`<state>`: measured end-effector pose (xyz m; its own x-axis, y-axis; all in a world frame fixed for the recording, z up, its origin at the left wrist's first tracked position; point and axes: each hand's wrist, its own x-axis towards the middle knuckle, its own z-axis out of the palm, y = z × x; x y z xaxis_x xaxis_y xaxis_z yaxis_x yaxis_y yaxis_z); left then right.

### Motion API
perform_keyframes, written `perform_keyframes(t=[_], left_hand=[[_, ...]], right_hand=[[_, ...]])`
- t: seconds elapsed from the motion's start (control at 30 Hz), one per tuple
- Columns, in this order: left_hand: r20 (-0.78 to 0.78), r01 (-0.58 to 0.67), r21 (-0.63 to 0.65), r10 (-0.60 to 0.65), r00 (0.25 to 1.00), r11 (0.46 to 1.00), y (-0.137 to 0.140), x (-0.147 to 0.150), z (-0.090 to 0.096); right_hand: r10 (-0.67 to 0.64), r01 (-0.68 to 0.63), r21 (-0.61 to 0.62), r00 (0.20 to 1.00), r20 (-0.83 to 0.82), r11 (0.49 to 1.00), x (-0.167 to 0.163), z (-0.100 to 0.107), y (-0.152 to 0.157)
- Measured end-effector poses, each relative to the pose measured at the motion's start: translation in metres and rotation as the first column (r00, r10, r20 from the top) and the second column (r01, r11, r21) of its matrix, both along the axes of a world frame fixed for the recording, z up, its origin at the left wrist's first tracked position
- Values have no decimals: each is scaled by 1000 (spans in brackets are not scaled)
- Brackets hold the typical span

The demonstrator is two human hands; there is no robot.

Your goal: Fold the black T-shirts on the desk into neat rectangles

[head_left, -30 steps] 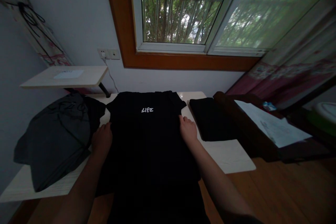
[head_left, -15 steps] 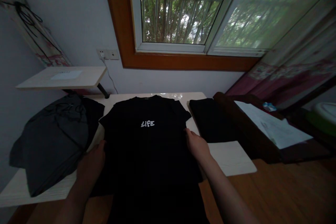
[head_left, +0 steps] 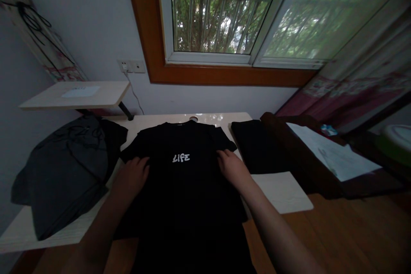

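Observation:
A black T-shirt [head_left: 186, 188] with white lettering [head_left: 181, 158] on its chest lies spread face up, its collar toward the wall and its lower part toward me. My left hand [head_left: 136, 175] is on the left part of the shirt below that sleeve, fingers curled together on the cloth. On the opposite side, my right hand [head_left: 231, 167] has its fingers bent and closed at the fabric just below the right sleeve. Dark cloth and dim light hide exactly how much material each hand grips.
The pale table [head_left: 282, 192] carries a dark grey garment heap [head_left: 67, 171] at left, under a small raised shelf [head_left: 80, 94]. A folded black cloth [head_left: 257, 145] lies right of the shirt. Farther right, a paper sheet [head_left: 334, 152] rests on a dark brown surface.
Both hands have moved inward from the shirt's side edges and up toward the sleeves, the left one more. The collar has shifted slightly toward me, uncovering a round spot on the table behind it.

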<state>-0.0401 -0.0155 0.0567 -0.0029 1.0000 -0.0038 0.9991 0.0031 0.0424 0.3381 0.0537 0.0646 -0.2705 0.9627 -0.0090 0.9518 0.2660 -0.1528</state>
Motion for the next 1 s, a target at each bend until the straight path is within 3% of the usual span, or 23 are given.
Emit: perform_keyframes(t=[0.17, 0.27, 0.4, 0.53, 0.7, 0.83, 1.0], left_hand=[[255, 147, 160, -185, 949, 976, 55, 43, -30], [254, 86, 199, -136, 957, 976, 84, 67, -45], [174, -16, 209, -21, 985, 978, 111, 79, -59], [125, -96, 232, 69, 990, 968, 126, 63, -65], [162, -194, 189, 164, 973, 963, 133, 27, -64], [178, -238, 173, 208, 962, 956, 135, 3, -67], [131, -237, 189, 215, 968, 953, 139, -11, -70]], right_hand=[[223, -196, 160, 959, -176, 968, -47, -32, 25], [251, -217, 174, 945, -211, 961, -74, -52, 37], [192, -152, 190, 958, -213, 970, -94, -66, 60], [105, -68, 201, 978, -179, 977, -89, -72, 88], [4, 22, 212, 992, -122, 977, -57, -77, 113], [-89, 112, 236, 991, -104, 965, -28, -80, 122], [-110, 144, 234, 982, -151, 961, -12, -80, 123]])
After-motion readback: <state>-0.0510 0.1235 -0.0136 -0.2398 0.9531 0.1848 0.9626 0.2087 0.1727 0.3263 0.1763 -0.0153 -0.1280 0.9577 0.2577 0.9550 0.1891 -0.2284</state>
